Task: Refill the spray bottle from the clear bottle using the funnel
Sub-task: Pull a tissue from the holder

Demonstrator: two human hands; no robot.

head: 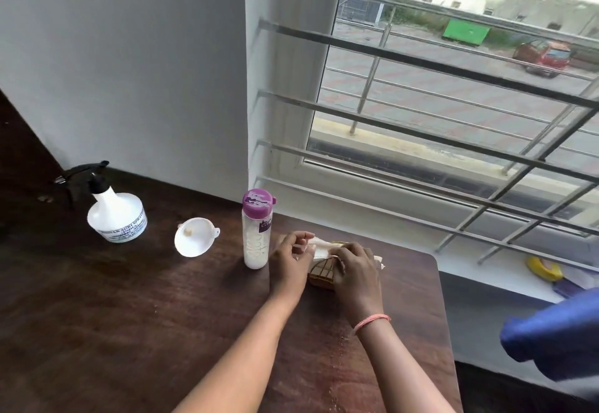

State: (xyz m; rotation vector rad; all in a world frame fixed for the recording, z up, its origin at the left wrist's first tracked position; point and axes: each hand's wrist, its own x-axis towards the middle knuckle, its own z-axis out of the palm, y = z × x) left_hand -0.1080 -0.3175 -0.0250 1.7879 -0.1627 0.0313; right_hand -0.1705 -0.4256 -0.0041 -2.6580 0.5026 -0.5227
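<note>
Farthest out to the left of both hands stands the spray bottle point(116, 215), white, upright on the dark wooden table point(97, 315), its black trigger head screwed on, so from these pictures the refill has not begun. Nearer the hands, between that bottle and the next, the white funnel point(194, 240) lies tipped on its side on the table, touching neither bottle. Just beside the left hand, on its left, the clear bottle point(256, 234) stands upright with its purple cap shut; it looks cloudy inside, and how full it is cannot be told. The left hand point(291, 258) has its fingers curled and pinches a corner of a white tissue point(319, 246), and the right hand point(353, 266) pinches the other side of the same tissue, over a small wooden holder point(324, 271) that sits under and between the two hands. To the right of the hands lies the window sill, with a yellow tape roll point(544, 268) well apart. The risks, as I judge them: the left wrist is close to the tall, narrow clear bottle, and a careless sweep back could knock it over. The funnel, lying loose, could roll if nudged. Later, pouring fast through a funnel not seated squarely in the spray bottle's neck would spill liquid across the table, which the tissue may be meant for.
</note>
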